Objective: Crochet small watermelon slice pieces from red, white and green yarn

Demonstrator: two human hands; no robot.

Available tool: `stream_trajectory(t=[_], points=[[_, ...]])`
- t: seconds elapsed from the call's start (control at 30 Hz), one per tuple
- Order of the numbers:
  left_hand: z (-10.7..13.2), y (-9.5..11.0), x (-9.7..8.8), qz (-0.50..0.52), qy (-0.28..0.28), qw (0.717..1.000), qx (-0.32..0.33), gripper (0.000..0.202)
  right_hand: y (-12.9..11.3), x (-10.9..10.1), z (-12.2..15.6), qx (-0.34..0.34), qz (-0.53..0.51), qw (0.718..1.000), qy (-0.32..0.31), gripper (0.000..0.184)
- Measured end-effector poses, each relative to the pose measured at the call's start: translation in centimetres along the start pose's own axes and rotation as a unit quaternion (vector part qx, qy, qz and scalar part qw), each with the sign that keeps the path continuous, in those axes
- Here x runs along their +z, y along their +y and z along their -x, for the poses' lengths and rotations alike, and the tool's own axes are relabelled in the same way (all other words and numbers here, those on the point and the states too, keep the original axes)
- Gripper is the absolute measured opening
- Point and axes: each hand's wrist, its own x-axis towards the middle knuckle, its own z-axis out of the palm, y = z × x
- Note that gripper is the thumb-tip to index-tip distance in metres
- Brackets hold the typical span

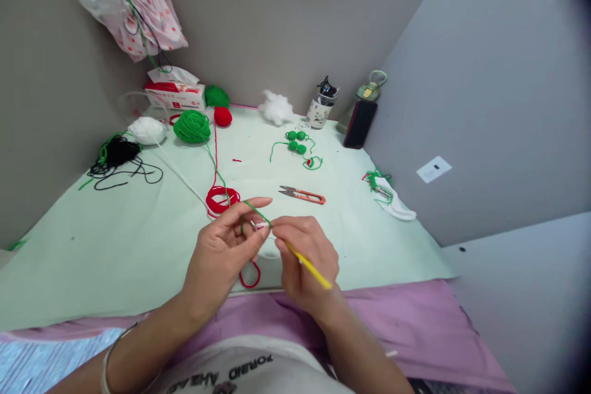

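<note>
My left hand (226, 240) pinches a small white and red crocheted piece (261, 226) between thumb and fingers. Green yarn (256, 210) runs over its raised index finger to the piece. My right hand (307, 255) grips a crochet hook with a yellow handle (314, 271), its tip end meeting the piece at the left fingertips. The hook's head is hidden by the fingers. Under the hands hangs a loop of red yarn (250, 275). Just beyond the left hand lies a coil of red yarn (222, 199), and orange thread snips (302, 195) rest past the right hand.
At the back left are a green yarn ball (192, 127), a white yarn ball (148, 130), black yarn (120, 154) and a tissue box (175, 96). White stuffing (276, 108), small green crocheted balls (296, 141), a cup (321, 111) and a phone (361, 125) stand or lie farther right.
</note>
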Motion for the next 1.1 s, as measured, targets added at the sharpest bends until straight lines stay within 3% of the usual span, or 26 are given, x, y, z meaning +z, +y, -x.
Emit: stream_trajectory(t=[0.1,0.17,0.23,0.33,0.43,0.57,0.63,0.7,0.77,0.87,0.97,1.1], points=[[-0.2,0.1,0.1,0.085,-0.035,0.993,-0.071,0.047,0.4,0.4,0.4,-0.03,0.053,0.998,0.014,0.029],[-0.5,0.4,0.0,0.158,-0.065,0.976,-0.134,0.044,0.5,0.2,0.2,0.025,-0.01,0.999,0.025,0.029],[-0.8,0.8,-0.1,0.199,-0.07,0.964,-0.162,0.039,0.4,-0.2,-0.2,0.124,-0.118,0.984,0.054,0.025],[-0.9,1.1,0.0,0.199,-0.064,0.967,-0.145,0.036,0.4,-0.5,-0.9,0.222,-0.24,0.942,0.076,0.021],[-0.5,1.0,0.5,0.163,-0.064,0.977,-0.123,0.038,0.5,-0.3,-1.0,0.229,-0.249,0.94,0.051,0.019],[-0.2,0.6,0.8,0.134,-0.045,0.986,-0.091,0.043,0.4,0.0,-0.2,0.155,-0.139,0.978,0.029,0.021],[-0.4,0.5,0.7,0.156,-0.059,0.979,-0.113,0.04,0.3,-0.1,0.0,0.087,-0.064,0.994,0.013,0.028],[-0.8,0.6,0.4,0.192,-0.078,0.966,-0.152,0.034,0.3,-0.3,0.0,0.062,-0.046,0.997,0.02,0.03],[-1.1,0.8,0.2,0.22,-0.076,0.958,-0.169,0.029,0.4,-0.5,-0.3,0.115,-0.1,0.987,0.057,0.026],[-1.1,1.0,0.2,0.21,-0.048,0.966,-0.14,0.03,0.5,-0.5,-0.9,0.224,-0.214,0.947,0.084,0.019],[-0.8,1.0,0.4,0.147,-0.047,0.983,-0.101,0.032,0.5,-0.4,-1.1,0.237,-0.259,0.935,0.053,0.016],[-0.5,0.9,0.5,0.101,-0.055,0.99,-0.082,0.029,0.7,-0.3,-0.9,0.273,-0.292,0.915,0.057,0.016]])
